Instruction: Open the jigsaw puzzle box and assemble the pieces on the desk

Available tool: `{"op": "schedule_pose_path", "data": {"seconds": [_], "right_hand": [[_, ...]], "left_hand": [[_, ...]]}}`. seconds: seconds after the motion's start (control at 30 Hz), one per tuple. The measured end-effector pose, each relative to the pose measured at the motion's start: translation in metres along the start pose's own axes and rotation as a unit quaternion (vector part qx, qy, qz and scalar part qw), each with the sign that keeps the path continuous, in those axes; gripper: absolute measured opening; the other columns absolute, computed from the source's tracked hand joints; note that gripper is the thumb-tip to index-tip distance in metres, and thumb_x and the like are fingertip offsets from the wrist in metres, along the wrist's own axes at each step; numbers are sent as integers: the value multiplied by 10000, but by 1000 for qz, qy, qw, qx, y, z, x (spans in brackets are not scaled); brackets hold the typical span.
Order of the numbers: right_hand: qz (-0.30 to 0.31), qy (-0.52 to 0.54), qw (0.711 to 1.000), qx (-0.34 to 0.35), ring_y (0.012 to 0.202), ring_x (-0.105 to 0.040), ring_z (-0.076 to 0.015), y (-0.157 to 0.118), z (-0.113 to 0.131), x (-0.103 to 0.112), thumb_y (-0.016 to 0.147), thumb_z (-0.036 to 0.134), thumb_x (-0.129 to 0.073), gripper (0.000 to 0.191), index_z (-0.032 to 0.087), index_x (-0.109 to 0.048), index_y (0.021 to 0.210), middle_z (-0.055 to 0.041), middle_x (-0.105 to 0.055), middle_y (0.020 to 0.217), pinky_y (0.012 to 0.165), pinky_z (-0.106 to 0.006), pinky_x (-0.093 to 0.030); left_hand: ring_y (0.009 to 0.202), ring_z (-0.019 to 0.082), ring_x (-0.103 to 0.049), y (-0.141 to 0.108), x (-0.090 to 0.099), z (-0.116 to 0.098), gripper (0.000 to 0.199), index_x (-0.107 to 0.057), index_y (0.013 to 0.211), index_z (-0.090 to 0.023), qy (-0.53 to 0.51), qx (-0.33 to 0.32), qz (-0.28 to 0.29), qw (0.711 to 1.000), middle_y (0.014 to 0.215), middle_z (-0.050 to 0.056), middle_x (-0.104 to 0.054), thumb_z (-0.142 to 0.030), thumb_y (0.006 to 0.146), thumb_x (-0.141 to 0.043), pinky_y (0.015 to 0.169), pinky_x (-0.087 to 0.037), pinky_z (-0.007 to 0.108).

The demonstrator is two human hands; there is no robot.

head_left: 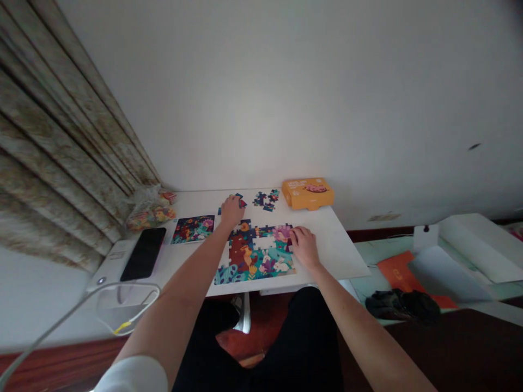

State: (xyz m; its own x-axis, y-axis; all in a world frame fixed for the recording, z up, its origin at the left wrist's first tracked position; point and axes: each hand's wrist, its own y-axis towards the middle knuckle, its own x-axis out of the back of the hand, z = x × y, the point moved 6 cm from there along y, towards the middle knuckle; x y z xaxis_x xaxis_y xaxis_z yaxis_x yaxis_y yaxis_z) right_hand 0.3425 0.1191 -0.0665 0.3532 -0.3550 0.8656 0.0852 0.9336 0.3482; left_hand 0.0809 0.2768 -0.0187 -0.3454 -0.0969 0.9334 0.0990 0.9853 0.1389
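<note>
A partly assembled jigsaw puzzle (249, 261) with animals and plants lies on the white table, with a gap in its upper middle. My left hand (232, 211) is behind its upper left corner, fingers curled down at a puzzle piece (242, 203) with a red patch; the fingertips are partly hidden. My right hand (305, 245) lies at the puzzle's right edge, fingers stretched out, tips touching the pink part. Several loose pieces (266, 200) lie farther back. Left of the puzzle is a picture card (193, 229) in similar colours.
An orange box (308, 193) stands at the table's back right. A black phone (144, 253) and a plastic bag (151, 209) are at the left, where a white cable (87, 296) loops past the edge. An open white box (449, 272) sits at right, beyond the table (339, 256).
</note>
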Motion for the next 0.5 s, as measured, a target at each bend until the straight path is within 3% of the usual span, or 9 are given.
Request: {"op": "schedule_pose_path", "data": {"seconds": [0.17,0.5], "right_hand": [[-4,0,1000,-1,1066,-590,-264,1,-1,-1,1070,332,-409,313,205,-695,1061,-121,-710,1146,921,-373,-385],[3,13,1000,0,1087,-589,-268,1,-2,-4,1069,352,-390,327,215,-682,1119,-129,-705,1164,941,-386,-389]], "left_hand": [[1258,345,-569,17,-5,34,541,-529,1396,-150,46,39,22,998,1394,197,-593,-404,924,-602,1049,-432,440],[1207,360,-599,27,-18,37,467,-577,1322,-170,59,64,37,996,1303,183,-669,-441,941,-566,990,-430,451]]}}
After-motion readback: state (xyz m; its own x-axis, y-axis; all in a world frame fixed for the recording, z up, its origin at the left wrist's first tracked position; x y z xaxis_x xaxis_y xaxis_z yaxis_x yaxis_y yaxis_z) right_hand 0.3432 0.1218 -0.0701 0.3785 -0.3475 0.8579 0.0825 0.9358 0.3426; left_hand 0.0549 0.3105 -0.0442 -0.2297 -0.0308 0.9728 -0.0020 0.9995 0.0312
